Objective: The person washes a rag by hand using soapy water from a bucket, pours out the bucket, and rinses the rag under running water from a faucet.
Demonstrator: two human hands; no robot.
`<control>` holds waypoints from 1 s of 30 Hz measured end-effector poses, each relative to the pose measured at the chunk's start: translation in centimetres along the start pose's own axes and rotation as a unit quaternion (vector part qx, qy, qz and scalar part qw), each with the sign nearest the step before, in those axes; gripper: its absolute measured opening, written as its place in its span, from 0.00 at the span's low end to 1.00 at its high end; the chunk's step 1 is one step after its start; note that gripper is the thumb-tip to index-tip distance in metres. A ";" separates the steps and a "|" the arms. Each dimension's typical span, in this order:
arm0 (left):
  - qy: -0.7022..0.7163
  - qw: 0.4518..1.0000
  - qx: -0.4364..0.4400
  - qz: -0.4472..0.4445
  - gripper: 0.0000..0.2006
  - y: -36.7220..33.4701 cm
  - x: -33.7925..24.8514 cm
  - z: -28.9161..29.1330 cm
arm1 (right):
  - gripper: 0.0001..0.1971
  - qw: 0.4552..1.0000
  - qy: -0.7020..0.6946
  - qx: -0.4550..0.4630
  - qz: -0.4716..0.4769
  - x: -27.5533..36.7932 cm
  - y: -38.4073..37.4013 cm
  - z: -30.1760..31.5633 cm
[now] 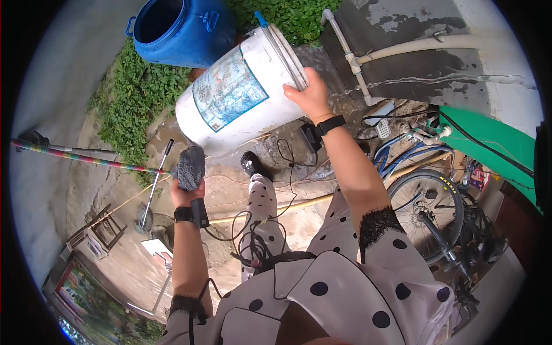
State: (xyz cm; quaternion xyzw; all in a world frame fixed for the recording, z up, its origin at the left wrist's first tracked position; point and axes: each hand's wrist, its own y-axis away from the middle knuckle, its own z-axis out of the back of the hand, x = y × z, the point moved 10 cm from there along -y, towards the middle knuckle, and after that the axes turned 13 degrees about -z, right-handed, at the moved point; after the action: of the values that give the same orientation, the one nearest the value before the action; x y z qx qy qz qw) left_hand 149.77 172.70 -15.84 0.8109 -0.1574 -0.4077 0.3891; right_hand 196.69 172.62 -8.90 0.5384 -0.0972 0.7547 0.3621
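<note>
A large white plastic bucket (267, 66) with a worn blue label (230, 89) lies tilted in front of me, its rim end toward the upper right and its base toward the lower left. My right hand (311, 96) grips the bucket at its rim end, thumb on the side wall; some of the fingers are hidden behind it. In my left hand (187, 194) is a bunched dark grey cloth (190, 167), close to the bucket's base. The cloth covers most of that hand's fingers. Whether it touches the bucket I cannot tell.
Behind the bucket stands a blue barrel (221, 34) among green plants (138, 98). Pipes (414, 47) run along the wall at the right, above blue hoses (391, 154) and a bicycle wheel (425, 213). A striped pole (86, 155) and a small wooden stool (103, 230) are at left. Black cables dangle before me.
</note>
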 end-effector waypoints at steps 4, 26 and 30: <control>-0.018 0.998 -0.047 -0.024 0.19 3.3 -3.5 2.5 | 0.18 0.977 -0.209 0.006 -0.038 1.3 -2.7 -0.6; 0.038 0.987 -0.155 0.001 0.18 9.6 -4.4 17.2 | 0.23 0.712 -0.663 0.203 -0.113 16.3 -8.3 -10.2; 0.025 0.991 -0.128 0.014 0.18 10.1 -3.6 13.7 | 0.22 0.751 -0.615 0.146 -0.191 7.8 -5.4 -10.3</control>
State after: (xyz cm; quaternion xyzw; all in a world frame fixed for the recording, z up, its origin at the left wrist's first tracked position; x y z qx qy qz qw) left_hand 137.40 161.33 -11.20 0.7619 -0.1056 -0.3987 0.4994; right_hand 191.30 185.50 -7.49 0.9401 -0.0829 0.1804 0.2771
